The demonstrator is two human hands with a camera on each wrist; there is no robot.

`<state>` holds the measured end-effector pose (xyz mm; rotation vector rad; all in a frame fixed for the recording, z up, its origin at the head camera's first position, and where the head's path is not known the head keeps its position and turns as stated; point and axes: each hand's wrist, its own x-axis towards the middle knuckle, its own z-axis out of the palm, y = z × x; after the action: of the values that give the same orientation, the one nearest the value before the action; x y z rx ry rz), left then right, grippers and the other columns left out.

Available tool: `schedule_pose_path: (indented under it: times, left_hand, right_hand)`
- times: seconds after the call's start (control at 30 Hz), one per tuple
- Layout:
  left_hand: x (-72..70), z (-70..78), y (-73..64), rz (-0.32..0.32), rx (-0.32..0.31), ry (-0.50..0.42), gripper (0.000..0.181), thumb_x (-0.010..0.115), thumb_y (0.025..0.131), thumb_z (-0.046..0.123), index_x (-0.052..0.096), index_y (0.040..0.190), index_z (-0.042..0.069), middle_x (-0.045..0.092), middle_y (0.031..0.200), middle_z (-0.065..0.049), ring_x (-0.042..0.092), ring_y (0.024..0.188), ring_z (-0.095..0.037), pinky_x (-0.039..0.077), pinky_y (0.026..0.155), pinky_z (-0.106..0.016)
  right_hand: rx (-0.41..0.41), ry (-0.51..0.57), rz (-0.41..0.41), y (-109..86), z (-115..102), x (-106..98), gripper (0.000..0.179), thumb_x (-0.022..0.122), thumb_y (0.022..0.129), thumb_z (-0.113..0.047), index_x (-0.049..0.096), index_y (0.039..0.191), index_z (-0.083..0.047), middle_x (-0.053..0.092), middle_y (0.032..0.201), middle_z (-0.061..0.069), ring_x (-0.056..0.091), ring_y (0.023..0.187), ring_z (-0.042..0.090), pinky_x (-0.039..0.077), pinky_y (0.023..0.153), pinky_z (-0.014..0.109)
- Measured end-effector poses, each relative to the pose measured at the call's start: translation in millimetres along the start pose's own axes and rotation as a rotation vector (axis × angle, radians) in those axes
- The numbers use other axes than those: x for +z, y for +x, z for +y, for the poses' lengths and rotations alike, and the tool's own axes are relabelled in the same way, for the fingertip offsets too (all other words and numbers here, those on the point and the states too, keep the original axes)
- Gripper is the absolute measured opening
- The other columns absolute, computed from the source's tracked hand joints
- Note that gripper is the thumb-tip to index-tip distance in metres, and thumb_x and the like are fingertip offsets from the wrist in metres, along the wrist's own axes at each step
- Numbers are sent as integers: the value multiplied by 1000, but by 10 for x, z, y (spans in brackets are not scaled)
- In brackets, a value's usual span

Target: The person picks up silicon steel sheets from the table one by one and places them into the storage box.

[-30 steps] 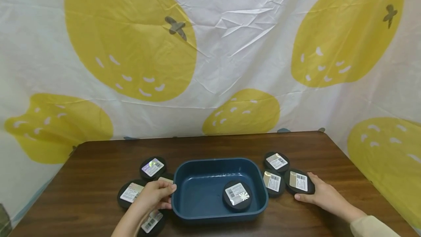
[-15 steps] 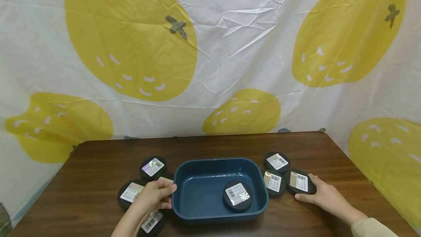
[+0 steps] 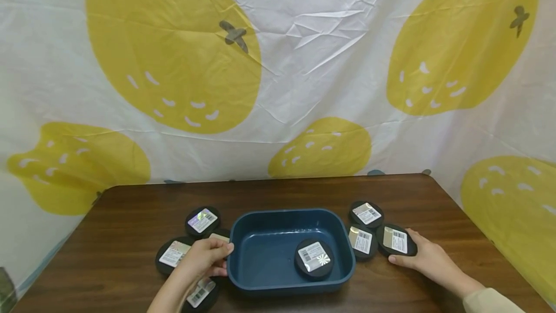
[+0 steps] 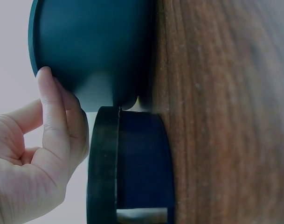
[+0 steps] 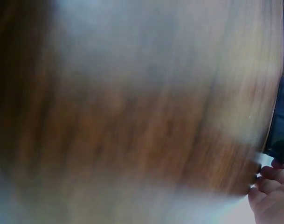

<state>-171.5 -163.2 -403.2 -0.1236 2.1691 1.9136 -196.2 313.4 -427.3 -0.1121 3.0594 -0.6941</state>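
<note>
My left hand (image 3: 204, 261) pinches the left rim of a dark blue rectangular basin (image 3: 266, 260). In the left wrist view its fingers (image 4: 57, 123) lie against the basin's outer wall, beside a round tub. Inside the basin, toward the right, lies a black round flat tub (image 3: 300, 268) with a white barcode label. On the right my right hand (image 3: 430, 256) grips another labelled black round tub (image 3: 396, 240) by its side, thumb in front and fingers behind. This tub is on the table; the right wrist view catches only part of it (image 5: 279, 123).
Two more black tubs, a far one (image 3: 366, 214) and a nearer one (image 3: 361, 242), sit between the basin and my right hand. Several others, including one at the back (image 3: 202, 221), lie around my left hand. A lemon-print cloth (image 3: 278, 86) hangs behind the brown wooden table (image 3: 130, 235).
</note>
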Motion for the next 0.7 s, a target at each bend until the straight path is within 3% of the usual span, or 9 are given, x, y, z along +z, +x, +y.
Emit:
schedule_pose_path:
  times: [0.2,0.7]
  left_hand:
    - [0,-10,5,-4,-10,-9,20,58,91,10,58,92,-10,52,70,-4,53,59,-11,52,53,-22]
    - [-11,0,-2,-21,-3,-7,23,57,91,11,57,93,-12,53,69,-4,53,60,-11,52,53,-22]
  right_hand:
    - [4,-22,32,-16,7,-10,98,76,68,-52,40,130,15,52,117,36,56,99,44,46,79,53]
    - [76,-16,26,28,-4,-132,103,73,70,-56,33,135,14,49,116,41,54,96,45,46,78,53]
